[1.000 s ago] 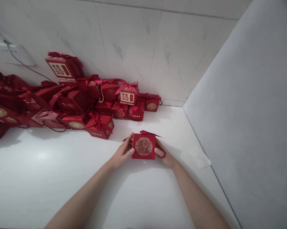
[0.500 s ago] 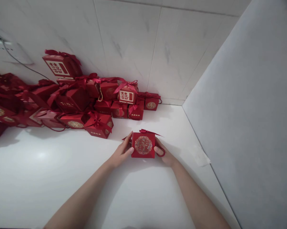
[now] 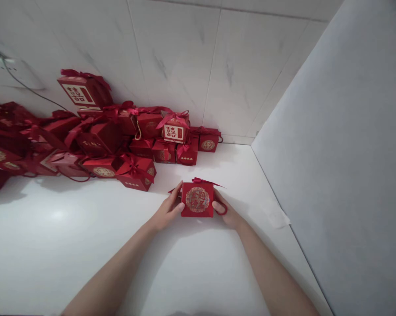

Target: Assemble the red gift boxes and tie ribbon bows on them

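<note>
A red gift box [image 3: 197, 211] with a round ornate emblem on its front sits between my two hands, a red ribbon bow [image 3: 201, 181] on its top. My left hand [image 3: 169, 210] grips the box's left side, thumb at the front edge and fingers running back along that side. On the opposite side my right hand [image 3: 227, 212] holds it the same way, with a dark red cord loop [image 3: 223, 210] by the thumb. Most of the fingers are hidden behind the box. Whether its underside touches the table cannot be made out.
Many similar red boxes [image 3: 137, 175] with ribbons are piled along the tiled wall [image 3: 171, 52], from the left to the middle. A cable [image 3: 30, 87] runs behind them. At right stands a plain pale panel [image 3: 333, 153], with a whitish scrap [image 3: 279, 218] at its foot on the white table [image 3: 69, 245].
Almost nothing differs. Both hands keep the gift box in the same place, and the whole view has shifted very slightly.
</note>
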`<state>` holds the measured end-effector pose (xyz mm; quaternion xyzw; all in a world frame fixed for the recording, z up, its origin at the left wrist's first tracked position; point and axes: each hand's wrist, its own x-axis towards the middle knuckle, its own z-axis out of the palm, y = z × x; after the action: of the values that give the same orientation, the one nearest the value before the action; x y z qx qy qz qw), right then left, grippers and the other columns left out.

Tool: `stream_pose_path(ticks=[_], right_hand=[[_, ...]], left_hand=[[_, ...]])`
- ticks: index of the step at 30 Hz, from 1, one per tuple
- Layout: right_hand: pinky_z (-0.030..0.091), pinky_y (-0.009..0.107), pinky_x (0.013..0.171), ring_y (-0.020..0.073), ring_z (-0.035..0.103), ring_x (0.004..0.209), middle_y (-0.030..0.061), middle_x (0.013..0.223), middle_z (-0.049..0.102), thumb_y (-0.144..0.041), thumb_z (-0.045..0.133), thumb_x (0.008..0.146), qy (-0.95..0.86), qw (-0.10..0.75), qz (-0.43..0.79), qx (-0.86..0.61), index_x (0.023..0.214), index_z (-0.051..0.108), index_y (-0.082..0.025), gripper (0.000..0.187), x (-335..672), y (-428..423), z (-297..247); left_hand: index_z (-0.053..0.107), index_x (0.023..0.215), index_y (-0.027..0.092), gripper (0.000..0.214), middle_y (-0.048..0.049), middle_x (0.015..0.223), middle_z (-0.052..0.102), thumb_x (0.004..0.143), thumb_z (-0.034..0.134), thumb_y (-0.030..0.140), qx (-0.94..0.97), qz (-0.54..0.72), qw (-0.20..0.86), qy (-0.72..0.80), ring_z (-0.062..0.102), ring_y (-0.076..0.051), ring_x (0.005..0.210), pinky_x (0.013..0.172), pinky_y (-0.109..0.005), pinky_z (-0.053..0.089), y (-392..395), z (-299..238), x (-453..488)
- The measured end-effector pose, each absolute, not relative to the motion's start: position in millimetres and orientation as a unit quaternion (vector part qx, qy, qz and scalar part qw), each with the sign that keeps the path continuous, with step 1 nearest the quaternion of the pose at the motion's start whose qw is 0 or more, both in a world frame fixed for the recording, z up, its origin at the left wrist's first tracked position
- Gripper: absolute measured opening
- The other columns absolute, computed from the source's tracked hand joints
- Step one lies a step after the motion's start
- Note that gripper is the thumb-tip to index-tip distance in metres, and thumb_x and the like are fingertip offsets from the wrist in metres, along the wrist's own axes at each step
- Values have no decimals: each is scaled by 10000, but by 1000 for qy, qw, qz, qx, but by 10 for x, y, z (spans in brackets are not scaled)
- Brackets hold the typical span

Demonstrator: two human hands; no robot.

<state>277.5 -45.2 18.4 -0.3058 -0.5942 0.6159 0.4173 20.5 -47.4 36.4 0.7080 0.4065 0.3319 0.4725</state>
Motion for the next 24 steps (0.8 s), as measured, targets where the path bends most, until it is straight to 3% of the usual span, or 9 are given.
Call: stream_pose_path(ticks=[24], right_hand=[[302, 517, 1162, 299, 389, 1408, 80, 1539, 409, -533, 549, 932, -588, 422, 621, -301, 1473, 370, -291, 619, 2774, -454, 202]], left_hand=[[52, 1575, 224, 777, -129, 1558, 354, 964, 414, 540, 707, 333, 479, 399, 387, -327, 1389, 1145, -459, 326, -468, 335, 187]])
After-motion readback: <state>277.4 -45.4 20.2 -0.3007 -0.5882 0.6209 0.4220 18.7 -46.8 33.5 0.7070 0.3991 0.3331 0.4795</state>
